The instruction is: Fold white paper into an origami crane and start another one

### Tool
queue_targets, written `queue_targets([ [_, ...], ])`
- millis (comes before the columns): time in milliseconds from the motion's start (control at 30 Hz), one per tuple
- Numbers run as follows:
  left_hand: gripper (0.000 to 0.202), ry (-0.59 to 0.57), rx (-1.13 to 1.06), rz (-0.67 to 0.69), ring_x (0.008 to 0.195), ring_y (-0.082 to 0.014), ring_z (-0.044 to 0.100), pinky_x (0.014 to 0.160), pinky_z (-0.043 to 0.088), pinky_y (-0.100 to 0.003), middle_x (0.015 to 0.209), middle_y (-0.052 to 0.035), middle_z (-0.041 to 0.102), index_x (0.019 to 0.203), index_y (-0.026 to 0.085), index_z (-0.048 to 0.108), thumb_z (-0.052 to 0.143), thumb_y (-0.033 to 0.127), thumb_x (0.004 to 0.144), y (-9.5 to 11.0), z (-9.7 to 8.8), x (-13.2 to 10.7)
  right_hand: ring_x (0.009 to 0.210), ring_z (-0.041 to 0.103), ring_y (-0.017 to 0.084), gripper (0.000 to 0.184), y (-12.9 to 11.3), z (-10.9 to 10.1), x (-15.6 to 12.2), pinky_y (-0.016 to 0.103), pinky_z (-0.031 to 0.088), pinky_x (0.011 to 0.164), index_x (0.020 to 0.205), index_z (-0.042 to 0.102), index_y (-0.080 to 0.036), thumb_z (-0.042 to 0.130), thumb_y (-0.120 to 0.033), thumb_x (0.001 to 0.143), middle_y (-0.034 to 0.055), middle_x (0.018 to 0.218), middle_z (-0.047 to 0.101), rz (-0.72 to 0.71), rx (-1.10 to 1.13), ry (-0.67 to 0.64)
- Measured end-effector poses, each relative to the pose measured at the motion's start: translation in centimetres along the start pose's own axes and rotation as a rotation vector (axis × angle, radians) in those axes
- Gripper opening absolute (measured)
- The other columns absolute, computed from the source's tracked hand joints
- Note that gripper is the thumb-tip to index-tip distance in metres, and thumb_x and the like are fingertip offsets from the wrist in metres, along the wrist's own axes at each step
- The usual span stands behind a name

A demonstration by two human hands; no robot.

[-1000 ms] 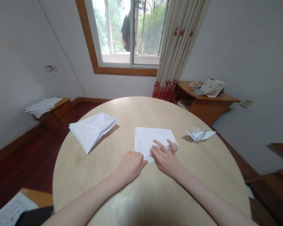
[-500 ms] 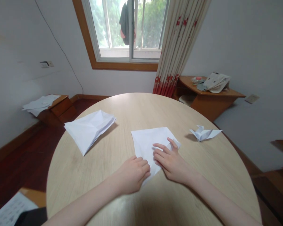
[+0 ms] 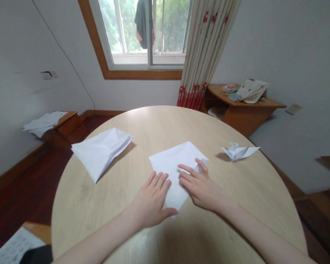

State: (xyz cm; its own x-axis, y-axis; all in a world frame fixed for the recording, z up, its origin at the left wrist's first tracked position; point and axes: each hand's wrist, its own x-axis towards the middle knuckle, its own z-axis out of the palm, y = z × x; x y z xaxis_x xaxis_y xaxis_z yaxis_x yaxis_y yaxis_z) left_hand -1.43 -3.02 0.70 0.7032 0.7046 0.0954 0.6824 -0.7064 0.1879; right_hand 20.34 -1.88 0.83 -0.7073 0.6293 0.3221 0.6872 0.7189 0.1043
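A white sheet of paper (image 3: 178, 156) lies on the round table between my hands, one corner pointing toward me. My left hand (image 3: 155, 200) rests flat along its left edge, fingers stretched out and thumb at the near corner. On the right side of the sheet, my right hand (image 3: 198, 185) lies with its fingers apart and slightly bent, fingertips on the paper. Part of the sheet is hidden under both hands. Right of them sits a folded paper bird (image 3: 237, 152). Farther left is a stack of creased white paper (image 3: 104, 148).
The round wooden table (image 3: 159, 123) has a curved edge all around. Low cabinets stand beyond it: one with papers (image 3: 45, 123) at left, another with a cloth bag (image 3: 251, 91) at right. A patterned curtain (image 3: 206, 55) hangs by the window (image 3: 143, 33).
My left hand has gone from curled fingers to spread flat on the paper. The sheet has turned a little. My right hand has barely moved, and the whole view has shifted slightly.
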Motion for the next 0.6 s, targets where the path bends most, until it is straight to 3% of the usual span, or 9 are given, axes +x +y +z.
queue_targets([
  [233, 0.055, -0.008, 0.083, -0.010, 0.125, -0.0353, 0.047, 0.110, 0.029, -0.051, 0.134, -0.0189, 0.051, 0.123, 0.011, 0.049, 0.053, 0.054, 0.088, 2.2, 0.7, -0.2, 0.131, 0.040, 0.022, 0.027, 0.6, 0.1, 0.0, 0.052, -0.009, 0.111, 0.087, 0.061, -0.022, 0.047, -0.002, 0.075, 0.0026, 0.096, 0.070, -0.038, 0.017, 0.049],
  [433, 0.049, -0.061, 0.011, 0.015, 0.119, -0.0335, 0.051, 0.098, 0.044, -0.046, 0.127, -0.0172, 0.054, 0.116, 0.013, 0.049, 0.064, 0.047, 0.084, 2.0, -0.4, -0.1, 0.127, 0.043, 0.022, 0.015, 0.8, 0.4, 0.1, 0.054, -0.004, 0.111, 0.089, 0.061, -0.021, 0.050, -0.011, 0.087, 0.0015, 0.094, 0.070, 0.003, 0.022, 0.069],
  [600, 0.049, -0.056, 0.028, 0.042, 0.124, -0.0334, 0.048, 0.098, 0.045, -0.045, 0.131, -0.0167, 0.052, 0.118, 0.016, 0.049, 0.065, 0.047, 0.083, 1.7, -0.3, -0.3, 0.125, 0.044, 0.023, 0.010, 0.8, 0.2, 0.3, 0.055, 0.000, 0.112, 0.090, 0.061, -0.021, 0.054, -0.014, 0.088, 0.0015, 0.094, 0.070, 0.010, 0.028, 0.040],
])
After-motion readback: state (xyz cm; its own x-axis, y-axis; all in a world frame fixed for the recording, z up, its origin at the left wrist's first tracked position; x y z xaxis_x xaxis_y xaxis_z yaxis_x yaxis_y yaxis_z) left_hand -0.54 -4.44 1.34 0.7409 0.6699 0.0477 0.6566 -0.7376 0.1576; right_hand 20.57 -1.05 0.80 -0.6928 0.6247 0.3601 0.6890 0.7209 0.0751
